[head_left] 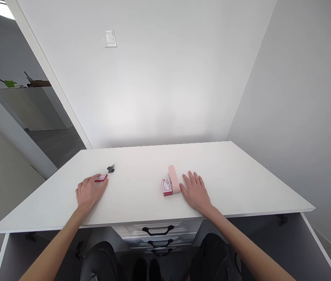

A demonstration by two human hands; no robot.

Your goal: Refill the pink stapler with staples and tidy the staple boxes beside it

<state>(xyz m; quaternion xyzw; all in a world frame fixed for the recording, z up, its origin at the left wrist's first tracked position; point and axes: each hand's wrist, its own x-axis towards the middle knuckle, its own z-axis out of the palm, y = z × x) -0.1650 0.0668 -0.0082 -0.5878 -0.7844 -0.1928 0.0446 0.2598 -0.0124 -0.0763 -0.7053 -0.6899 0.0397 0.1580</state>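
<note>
On the left part of the white tabletop, my left hand (91, 192) has its thumb and fingers around a small red-and-white box (101, 178), which is partly covered by the fingers. Just beyond that box lie black binder clips (111, 168). My right hand (195, 192) rests flat with its fingers spread and holds nothing. Its thumb is close beside a pink stapler (174, 178). A second red-and-white box (167, 187) sits against the stapler's left side.
The white tabletop (136, 203) ends at a wall (165, 97) with a light switch (110, 38). Drawers with black handles (158, 230) are below the front edge, between my knees. A doorway opens at the left, with a cabinet (33, 109) beyond it.
</note>
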